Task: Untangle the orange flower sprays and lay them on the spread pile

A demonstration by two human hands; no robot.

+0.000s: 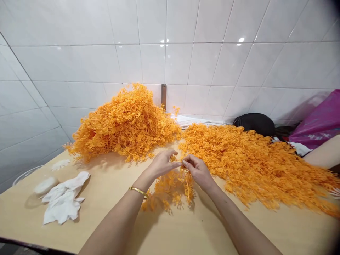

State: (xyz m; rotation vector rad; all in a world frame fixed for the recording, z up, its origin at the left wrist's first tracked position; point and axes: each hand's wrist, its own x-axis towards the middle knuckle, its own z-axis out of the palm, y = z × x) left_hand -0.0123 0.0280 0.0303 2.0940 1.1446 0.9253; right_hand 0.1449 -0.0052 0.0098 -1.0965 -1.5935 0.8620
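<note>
Above the table's middle my left hand (163,163), with a gold bangle (138,191) on its wrist, is closed with thumb and fingers at the top of an orange artificial plant sprig (175,193). My right hand (198,173) pinches the same sprig at its upper end, its fingertips meeting the left thumb. The sprig's branching strands hang below both hands, close over the tabletop. The exact spot gripped is hidden by the fingers.
A tall heap of orange sprigs (119,124) stands back left. A flatter spread of them (252,159) covers the right. Crumpled white tissue (65,202) and a round white object (46,185) lie left. Behind are a black case (256,123), a purple bag (316,122) and a tiled wall (180,63).
</note>
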